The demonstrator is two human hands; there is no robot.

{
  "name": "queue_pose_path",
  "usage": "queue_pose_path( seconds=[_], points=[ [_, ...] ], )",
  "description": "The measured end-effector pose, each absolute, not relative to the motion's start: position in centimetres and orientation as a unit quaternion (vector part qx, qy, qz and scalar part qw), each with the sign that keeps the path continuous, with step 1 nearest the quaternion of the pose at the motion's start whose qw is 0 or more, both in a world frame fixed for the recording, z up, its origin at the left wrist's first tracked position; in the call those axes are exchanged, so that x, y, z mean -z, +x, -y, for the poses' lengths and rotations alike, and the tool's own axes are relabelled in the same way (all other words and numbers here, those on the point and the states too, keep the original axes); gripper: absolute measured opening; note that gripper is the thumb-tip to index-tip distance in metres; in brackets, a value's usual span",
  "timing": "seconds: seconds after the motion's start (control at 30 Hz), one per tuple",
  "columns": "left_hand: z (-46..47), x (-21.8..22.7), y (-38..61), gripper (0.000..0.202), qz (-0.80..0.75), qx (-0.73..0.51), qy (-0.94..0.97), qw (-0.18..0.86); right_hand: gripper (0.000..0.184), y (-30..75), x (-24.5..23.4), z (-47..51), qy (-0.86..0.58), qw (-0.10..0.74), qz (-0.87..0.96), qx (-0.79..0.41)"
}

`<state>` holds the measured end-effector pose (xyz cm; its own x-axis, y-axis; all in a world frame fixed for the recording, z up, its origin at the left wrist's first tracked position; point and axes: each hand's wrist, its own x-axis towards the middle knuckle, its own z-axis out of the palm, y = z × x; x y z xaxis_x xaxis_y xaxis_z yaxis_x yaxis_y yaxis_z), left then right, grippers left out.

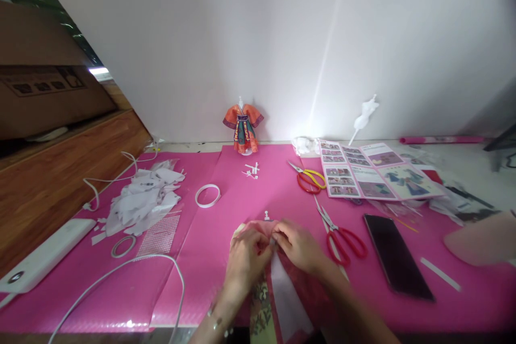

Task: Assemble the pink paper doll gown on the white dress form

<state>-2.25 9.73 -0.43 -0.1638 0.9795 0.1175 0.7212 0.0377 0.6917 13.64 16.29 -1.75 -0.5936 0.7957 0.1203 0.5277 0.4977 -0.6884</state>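
My left hand [246,257] and my right hand [297,244] meet at the near middle of the pink mat [209,247]. Both have their fingers curled and pinched on a small pink paper piece [262,227] that lies between them. A tiny white peg [266,215] stands just beyond the piece. Below my hands, a white and patterned sheet [282,295] runs toward me. Red-handled scissors [342,239] lie right beside my right hand.
A paper doll dress [243,126] stands at the wall. Also here: yellow-and-red scissors [310,178], an instruction leaflet [371,169], a black phone [397,260], tape rings [208,195], white paper scraps [141,199], a power bank [44,255] with cable, a white figure [365,113].
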Motion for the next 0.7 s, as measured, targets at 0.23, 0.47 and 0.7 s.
queue_pose_path(
  seconds=[0.23,0.47,0.7],
  points=[
    [-9.9,0.8,-2.3,0.017,-0.688,-0.336,0.613,0.196,0.011,13.6,1.4,-16.3,-0.378,0.226,0.834,-0.332],
    [-9.8,1.2,-2.6,0.013,-0.698,-0.326,0.607,0.193,0.014,13.2,1.9,-16.2,-0.364,0.229,0.843,-0.323],
    [-9.9,1.4,-2.6,0.012,-0.701,-0.315,0.604,0.209,0.015,13.3,1.6,-16.3,-0.364,0.222,0.847,-0.318]
  ],
)
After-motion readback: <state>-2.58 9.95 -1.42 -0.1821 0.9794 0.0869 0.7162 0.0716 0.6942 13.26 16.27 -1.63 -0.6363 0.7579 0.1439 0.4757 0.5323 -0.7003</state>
